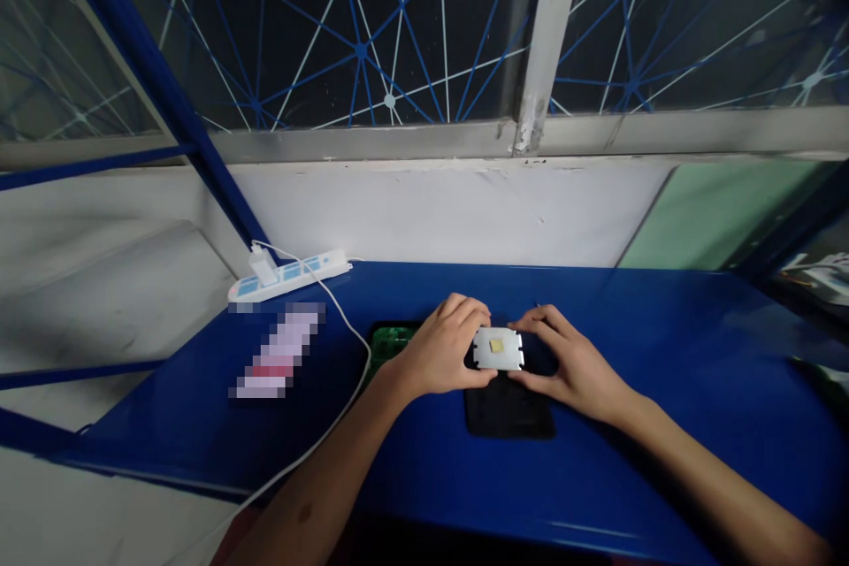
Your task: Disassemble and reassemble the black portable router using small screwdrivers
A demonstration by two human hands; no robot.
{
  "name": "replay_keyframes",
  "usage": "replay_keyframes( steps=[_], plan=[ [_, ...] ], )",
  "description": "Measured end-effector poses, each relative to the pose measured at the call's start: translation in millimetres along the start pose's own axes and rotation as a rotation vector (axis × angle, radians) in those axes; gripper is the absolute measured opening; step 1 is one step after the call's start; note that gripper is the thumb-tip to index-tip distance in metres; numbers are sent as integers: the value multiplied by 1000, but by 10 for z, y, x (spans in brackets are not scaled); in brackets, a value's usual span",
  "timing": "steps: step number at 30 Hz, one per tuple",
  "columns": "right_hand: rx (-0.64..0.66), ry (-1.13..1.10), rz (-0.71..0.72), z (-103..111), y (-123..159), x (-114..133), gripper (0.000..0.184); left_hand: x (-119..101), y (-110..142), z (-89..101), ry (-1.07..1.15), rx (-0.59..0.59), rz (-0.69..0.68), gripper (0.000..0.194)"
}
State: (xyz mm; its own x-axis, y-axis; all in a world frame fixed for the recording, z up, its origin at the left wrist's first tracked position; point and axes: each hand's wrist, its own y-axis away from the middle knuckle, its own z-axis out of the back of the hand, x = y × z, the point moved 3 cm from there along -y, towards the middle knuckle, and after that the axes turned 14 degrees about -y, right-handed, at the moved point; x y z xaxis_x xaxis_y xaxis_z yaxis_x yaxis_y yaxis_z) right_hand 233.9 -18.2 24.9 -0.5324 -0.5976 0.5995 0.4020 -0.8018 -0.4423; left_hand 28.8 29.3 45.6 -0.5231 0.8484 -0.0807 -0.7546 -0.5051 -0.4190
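A small silver metal plate (487, 356) with notched edges and a yellow square in its middle is between my two hands. My left hand (443, 349) grips its left end, thumb along the near edge and fingers along the far one. At the opposite end, my right hand (571, 364) curls its thumb and fingertips around the plate's right corners. Below the plate lies a flat black pad or case (510, 416) on the blue table. Partly hidden behind my left wrist is a green object (393, 343) with a black border; its kind does not show.
A white power strip (298, 274) with a plug in it stands at the back left. Its white cable (341, 309) runs forward past my left forearm. A blurred-out pinkish item (282, 354) lies on the blue table (663, 327). A white wall and window close off the back.
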Motion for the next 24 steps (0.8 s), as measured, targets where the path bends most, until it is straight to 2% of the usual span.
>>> replay_keyframes(
  steps=[6, 11, 13, 15, 18, 21, 24],
  plan=[
    [12, -1, 14, -11, -17, 29, 44, -23, -1, -35, 7, 19, -8, 50],
    [-5, -59, 38, 33, -11, 11, 56, -47, -1, -51, 97, 23, 25, 50],
    [-64, -55, 20, 63, -8, -21, 48, -74, 1, -65, 132, 43, 29, 51],
    [-144, -6, -35, 89, -11, -76, 36, -107, 5, -86, 160, 87, 34, 51],
    [-239, 104, -125, 105, -19, -189, 31, -147, 14, -122, 189, 165, 47, 48],
    [-236, 212, -164, 79, -20, -310, 31, -153, 22, -150, 184, 204, 72, 46],
    [-222, 296, -143, 49, -4, -393, 30, -137, 28, -168, 162, 214, 99, 46]
  ],
)
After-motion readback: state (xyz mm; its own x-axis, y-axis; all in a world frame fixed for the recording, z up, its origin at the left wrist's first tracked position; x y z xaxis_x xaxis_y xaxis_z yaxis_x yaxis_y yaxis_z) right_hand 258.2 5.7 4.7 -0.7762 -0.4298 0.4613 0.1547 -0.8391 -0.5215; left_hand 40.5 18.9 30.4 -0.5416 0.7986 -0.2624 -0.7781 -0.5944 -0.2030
